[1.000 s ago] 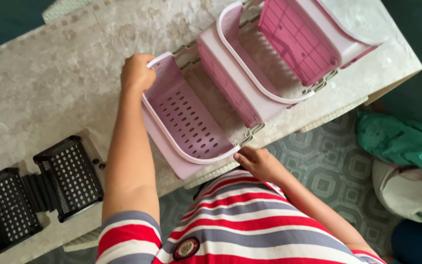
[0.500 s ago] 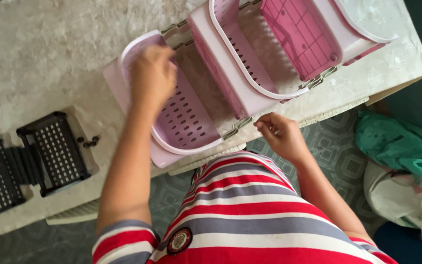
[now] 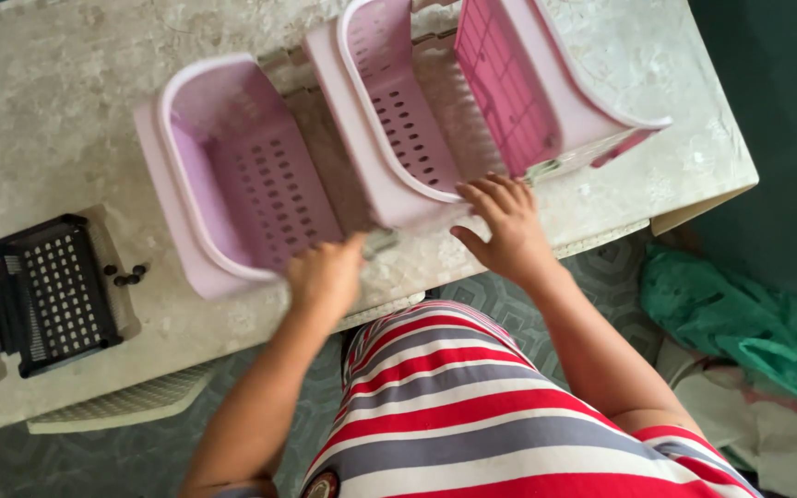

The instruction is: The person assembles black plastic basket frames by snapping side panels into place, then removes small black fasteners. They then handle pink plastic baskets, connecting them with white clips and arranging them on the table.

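The pink folding basket point(image 3: 389, 138), 2 perforated tubs joined at the middle, lies on the marble table point(image 3: 39, 111), the left hand point(image 3: 325, 277) curled at its near edge, blurred, the right hand point(image 3: 505, 226) spread flat beside it, a black basket point(image 3: 48, 290) well left.

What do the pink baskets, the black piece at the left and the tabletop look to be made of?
Pink baskets: moulded plastic, matte, judging by the even punched slots and rounded rims. Black piece: likely plastic too, with a regular grid of holes. Tabletop: mottled grey-beige, stone or a marble-look covering; cannot tell which.
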